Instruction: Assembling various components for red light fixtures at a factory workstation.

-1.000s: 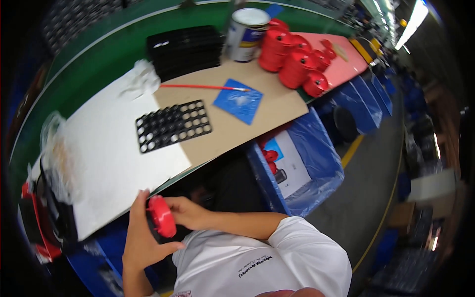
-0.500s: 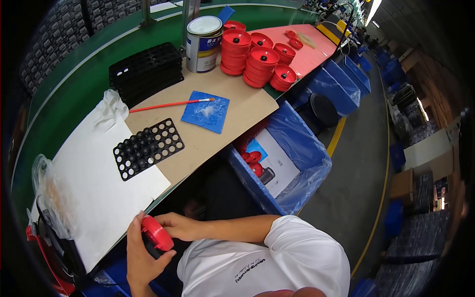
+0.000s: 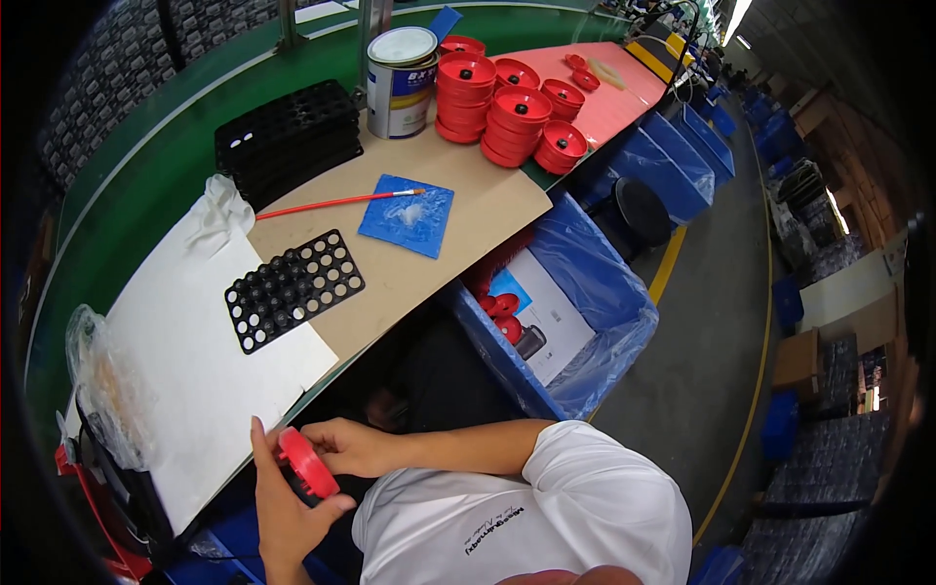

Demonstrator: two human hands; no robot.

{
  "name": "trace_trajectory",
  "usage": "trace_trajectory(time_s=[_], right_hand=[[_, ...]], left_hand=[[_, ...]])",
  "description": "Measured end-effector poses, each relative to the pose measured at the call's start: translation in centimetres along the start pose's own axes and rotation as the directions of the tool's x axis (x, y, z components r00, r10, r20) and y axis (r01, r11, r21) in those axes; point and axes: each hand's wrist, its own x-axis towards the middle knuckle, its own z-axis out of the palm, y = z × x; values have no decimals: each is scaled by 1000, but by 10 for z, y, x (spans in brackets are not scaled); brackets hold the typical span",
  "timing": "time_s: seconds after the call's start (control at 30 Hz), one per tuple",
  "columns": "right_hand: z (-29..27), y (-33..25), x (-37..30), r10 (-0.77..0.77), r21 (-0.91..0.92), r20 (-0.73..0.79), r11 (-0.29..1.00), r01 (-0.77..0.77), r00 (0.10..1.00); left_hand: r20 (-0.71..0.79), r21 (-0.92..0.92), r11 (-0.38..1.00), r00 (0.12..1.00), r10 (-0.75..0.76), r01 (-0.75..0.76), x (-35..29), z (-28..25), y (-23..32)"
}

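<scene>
Close to my body, just off the table's near edge, a red round wheel-like part (image 3: 308, 462) with a black side is tilted on edge between my hands. My left hand (image 3: 285, 512) grips it from the left, thumb at the lower end and one finger pointing up off it. From the right, my right hand (image 3: 349, 447) pinches its far side, the fingertips partly hidden behind the red rim. On the table beyond lies a black tray (image 3: 292, 291) of round holes, several filled with small black pieces. A red-handled brush (image 3: 327, 207) rests on a blue square sheet (image 3: 405, 219) smeared with something whitish.
Stacks of red round parts (image 3: 520, 109) stand at the back beside a metal can (image 3: 402, 83) and piled black trays (image 3: 288, 136). Right of the table sits a blue lined bin (image 3: 609, 292) with red parts inside. A crumpled white cloth (image 3: 222, 210) and clear plastic bag (image 3: 105, 390) lie left.
My left index finger has straightened up away from the red part. The part has shifted very slightly, and my right fingers have moved a little along its far side.
</scene>
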Motion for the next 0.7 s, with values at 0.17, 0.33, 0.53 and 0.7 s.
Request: trace_trajectory(time_s=[0.17, 0.33, 0.53, 0.7], right_hand=[[-8, 1, -6, 381, 241, 107, 886, -395, 918], [4, -1, -6, 57, 84, -50, 995, -53, 997], [-9, -3, -12, 291, 223, 57, 929, -297, 955], [0, -11, -9, 8, 85, -49, 996, -3, 999]], left_hand=[[36, 391, 875, 955, 295, -285, 6, -1, -19], [17, 267, 938, 974, 226, -222, 4, 3, 4], [7, 286, 941, 983, 184, -178, 3, 2, -15], [17, 55, 994, 995, 94, -94, 2, 8, -5]])
